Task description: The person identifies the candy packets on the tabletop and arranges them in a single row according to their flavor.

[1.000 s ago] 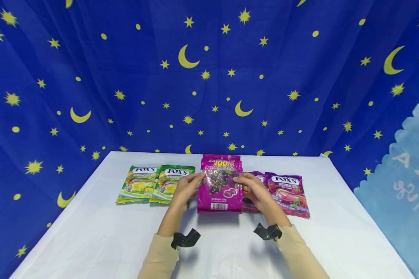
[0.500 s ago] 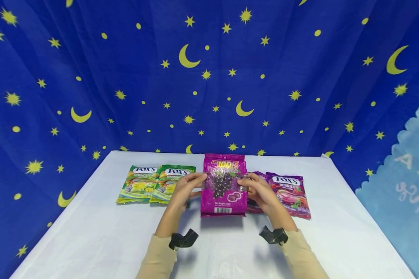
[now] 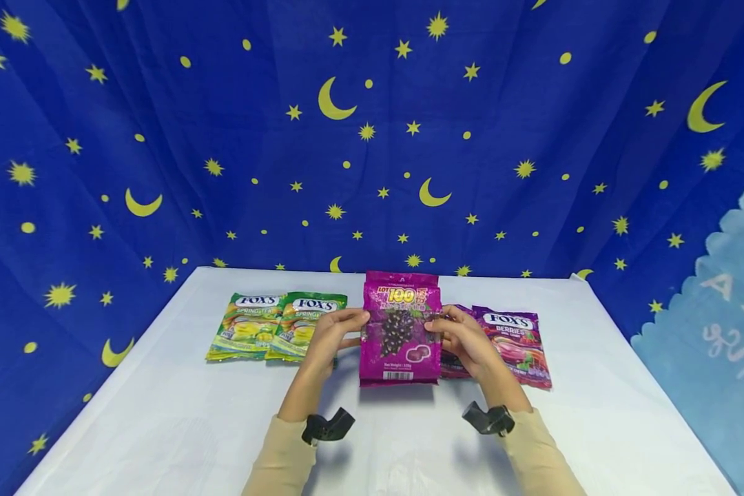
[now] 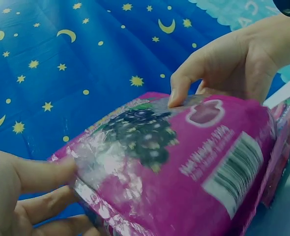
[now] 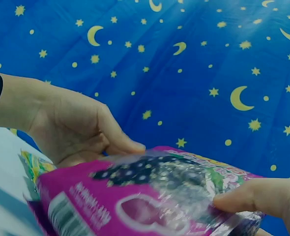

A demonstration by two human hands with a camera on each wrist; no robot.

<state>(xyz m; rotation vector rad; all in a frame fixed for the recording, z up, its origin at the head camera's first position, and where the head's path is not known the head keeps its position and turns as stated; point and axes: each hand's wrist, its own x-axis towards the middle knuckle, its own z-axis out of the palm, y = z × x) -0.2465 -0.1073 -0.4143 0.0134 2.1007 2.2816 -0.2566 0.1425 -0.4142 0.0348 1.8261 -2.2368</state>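
Between both hands is a magenta candy bag [image 3: 400, 337] printed with "LOT 100" and dark berries, held tilted with its front toward me. My left hand [image 3: 331, 336] pinches its left edge, thumb on the front and fingers behind. On the opposite edge my right hand [image 3: 465, 337] grips the same way, its thumb [image 5: 241, 195] pressing the front in the right wrist view. The left wrist view shows the bag's barcode [image 4: 236, 172] near its lower end. Part of another magenta edge shows right behind the bag's top.
Two green Fox's Spring Tea bags [image 3: 244, 327] overlap on the white table [image 3: 161, 413] at the left. To the right lie purple Fox's Berries bags [image 3: 513, 344], one partly hidden by my right hand. A blue star-patterned curtain [image 3: 254, 138] hangs behind the table.
The magenta candy bag has moved slightly right and tilted a little more toward me, both hands keeping their grip. The other bags have stayed in place.
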